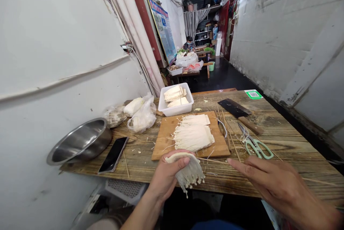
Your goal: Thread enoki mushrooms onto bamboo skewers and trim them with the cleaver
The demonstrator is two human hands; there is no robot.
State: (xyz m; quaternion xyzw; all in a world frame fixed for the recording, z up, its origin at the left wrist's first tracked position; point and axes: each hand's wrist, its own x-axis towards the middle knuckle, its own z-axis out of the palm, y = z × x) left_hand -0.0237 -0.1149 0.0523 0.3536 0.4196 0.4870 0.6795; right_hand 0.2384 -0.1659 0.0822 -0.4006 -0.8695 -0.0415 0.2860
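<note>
My left hand (168, 174) is closed around a flattened bunch of enoki mushrooms (189, 172), its thin stems and small caps drooping toward the table's front edge. A thin bamboo skewer (213, 160) runs from the bunch to my right hand (274, 180), which grips it with the index finger stretched along it. How far the tip goes into the bunch is hidden. Just beyond my hands, more flat enoki bunches (193, 137) lie on a wooden cutting board (165, 140). Loose bamboo skewers (228, 129) lie along the board's right side.
Green-handled scissors (259, 147) and a cleaver (236, 110) lie at right. Behind the board stands a white tub (176, 110) of skewered enoki. At left are a steel bowl (80, 144), a phone (113, 154) and a plastic bag (143, 115). A person (189, 43) sits far back.
</note>
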